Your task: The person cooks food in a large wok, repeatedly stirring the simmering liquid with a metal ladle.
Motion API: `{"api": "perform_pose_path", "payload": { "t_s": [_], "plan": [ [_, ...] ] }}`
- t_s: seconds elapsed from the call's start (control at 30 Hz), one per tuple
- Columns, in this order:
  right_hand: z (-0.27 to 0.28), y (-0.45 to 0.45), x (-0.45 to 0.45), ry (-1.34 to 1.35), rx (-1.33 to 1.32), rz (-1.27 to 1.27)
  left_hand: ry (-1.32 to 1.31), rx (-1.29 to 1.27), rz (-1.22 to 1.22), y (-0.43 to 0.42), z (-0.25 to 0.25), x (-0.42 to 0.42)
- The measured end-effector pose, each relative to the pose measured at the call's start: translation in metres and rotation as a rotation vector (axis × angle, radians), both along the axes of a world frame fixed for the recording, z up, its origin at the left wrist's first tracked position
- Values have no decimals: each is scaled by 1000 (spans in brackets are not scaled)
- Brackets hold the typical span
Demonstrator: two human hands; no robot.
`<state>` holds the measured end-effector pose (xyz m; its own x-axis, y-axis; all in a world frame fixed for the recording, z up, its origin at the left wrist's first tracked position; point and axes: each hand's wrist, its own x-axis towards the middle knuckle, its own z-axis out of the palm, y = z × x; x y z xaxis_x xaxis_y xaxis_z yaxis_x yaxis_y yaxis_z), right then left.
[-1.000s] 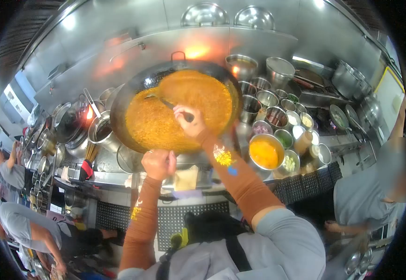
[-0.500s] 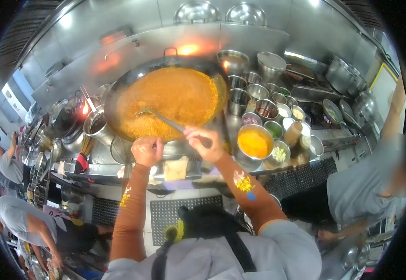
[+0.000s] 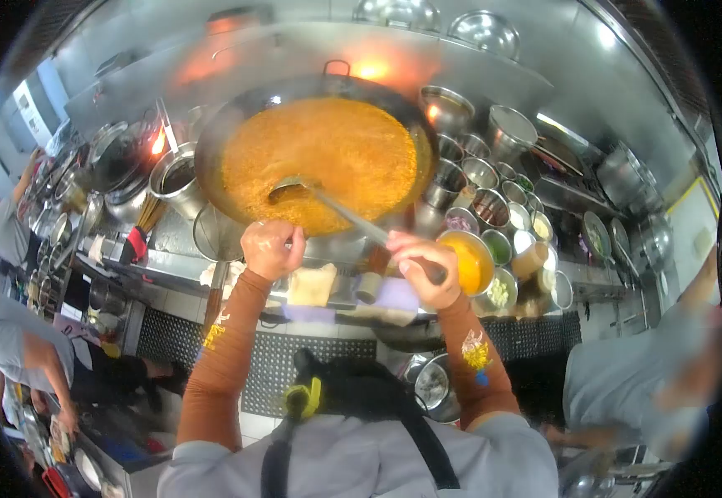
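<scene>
A large dark wok [image 3: 211, 158] holds an orange-brown, grainy sauce [image 3: 327, 149]. My right hand [image 3: 427, 266] is wrapped round the handle of a long ladle [image 3: 348, 216], right of the wok's front rim. The ladle's head is tilted and partly sunk in the sauce at the near left. Closed like a fist, my left hand [image 3: 271, 249] is at the wok's front edge; whatever its fingers may hold is hidden. Below it lies a folded pale cloth [image 3: 311, 285]. Beside my right hand stands a metal pot of bright yellow liquid [image 3: 469, 261].
A round strainer [image 3: 215, 232] and a steel pot with dark liquid [image 3: 176, 178] stand left of the wok. Several metal containers of ingredients [image 3: 489, 207] crowd the right. Flames [image 3: 158, 141] burn at the left. Co-workers stand at the left [image 3: 29, 340] and right [image 3: 626, 390].
My right hand has moved right and nearer to me with the ladle handle. The ladle's head has shifted within the sauce and is more tilted. My left hand stays closed. The view has turned slightly.
</scene>
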<state>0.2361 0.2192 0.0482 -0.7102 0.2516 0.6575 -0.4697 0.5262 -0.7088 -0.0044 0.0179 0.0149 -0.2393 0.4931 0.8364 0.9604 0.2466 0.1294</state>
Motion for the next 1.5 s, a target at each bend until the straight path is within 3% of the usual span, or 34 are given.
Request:
{"api": "perform_pose_path", "payload": {
  "t_s": [0.77,1.0,1.5],
  "plan": [
    [-21,52,-259,93,143,-6,2,106,-67,3,1,-17],
    [-38,69,-253,94,47,-29,-2,94,-59,2,2,-11],
    [-29,27,-121,34,114,-35,-76,-3,-28,-2,1,1]
  ]
}}
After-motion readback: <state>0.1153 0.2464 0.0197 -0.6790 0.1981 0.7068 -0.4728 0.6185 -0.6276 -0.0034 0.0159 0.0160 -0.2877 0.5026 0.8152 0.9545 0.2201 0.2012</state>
